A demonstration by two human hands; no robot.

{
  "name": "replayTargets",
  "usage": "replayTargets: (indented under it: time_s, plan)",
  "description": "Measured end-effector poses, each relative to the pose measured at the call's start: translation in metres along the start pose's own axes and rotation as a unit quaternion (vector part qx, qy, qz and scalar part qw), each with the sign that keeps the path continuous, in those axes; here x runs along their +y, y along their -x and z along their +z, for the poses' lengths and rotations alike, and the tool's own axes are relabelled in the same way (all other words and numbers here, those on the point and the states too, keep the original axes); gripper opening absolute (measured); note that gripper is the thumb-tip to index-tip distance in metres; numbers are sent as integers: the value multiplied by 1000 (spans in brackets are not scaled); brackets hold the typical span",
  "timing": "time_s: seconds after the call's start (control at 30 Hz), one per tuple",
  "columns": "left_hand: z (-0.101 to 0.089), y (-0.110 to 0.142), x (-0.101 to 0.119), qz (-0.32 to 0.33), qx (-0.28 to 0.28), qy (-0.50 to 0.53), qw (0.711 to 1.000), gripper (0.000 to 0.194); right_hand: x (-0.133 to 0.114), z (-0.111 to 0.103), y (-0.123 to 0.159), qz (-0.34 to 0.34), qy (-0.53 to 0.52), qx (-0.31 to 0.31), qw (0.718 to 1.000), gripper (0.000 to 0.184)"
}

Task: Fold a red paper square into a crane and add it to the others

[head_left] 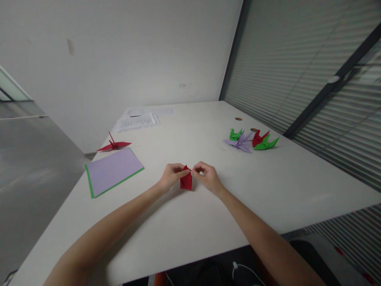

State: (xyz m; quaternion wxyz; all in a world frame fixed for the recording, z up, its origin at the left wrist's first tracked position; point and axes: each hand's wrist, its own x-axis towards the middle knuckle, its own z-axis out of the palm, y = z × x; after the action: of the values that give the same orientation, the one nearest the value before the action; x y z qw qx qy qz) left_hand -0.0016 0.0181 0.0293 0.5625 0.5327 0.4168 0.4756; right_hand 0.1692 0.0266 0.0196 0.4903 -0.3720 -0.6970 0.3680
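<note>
- From where I stand, both forearms reach in from the near edge of the white table (184, 230), elbows spread wide and wrists angled inward until the two hands nearly meet.
- The left hand (172, 174) is turned with its thumb toward the other hand, the thumb laid flat across the front of the paper and the other fingers behind.
- The right hand (206, 174) mirrors it, forefinger curled round (a little ring of a gap shows inside), its thumb and fingertip brought together.
- The table carries a purple sheet (114, 169) lying on a green sheet (91, 184) at the left, with a red crane (114, 145) just beyond; printed pages (138, 122) lie farther back.
- Off to the right, a lavender crane (241, 143) and a few green and red ones sit bunched together.
- The red folded paper (186, 182) is between the hands: the left fingers are clamped on its upper part, the right ones nip its upper right edge, and its lower end hangs below the fingertips.
</note>
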Motion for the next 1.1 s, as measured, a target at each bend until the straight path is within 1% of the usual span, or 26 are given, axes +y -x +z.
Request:
replayTargets:
  time_s: [0.67, 1.1]
  plan:
    - [-3, -1, -4, 14, -10, -13, 1000, 28, 1, 1, 0, 1, -2, -2, 1000, 12]
    - [-3, -1, -4, 19, 6, -13, 1000, 27, 2, 1, 0, 3, 3, 3, 1000, 14]
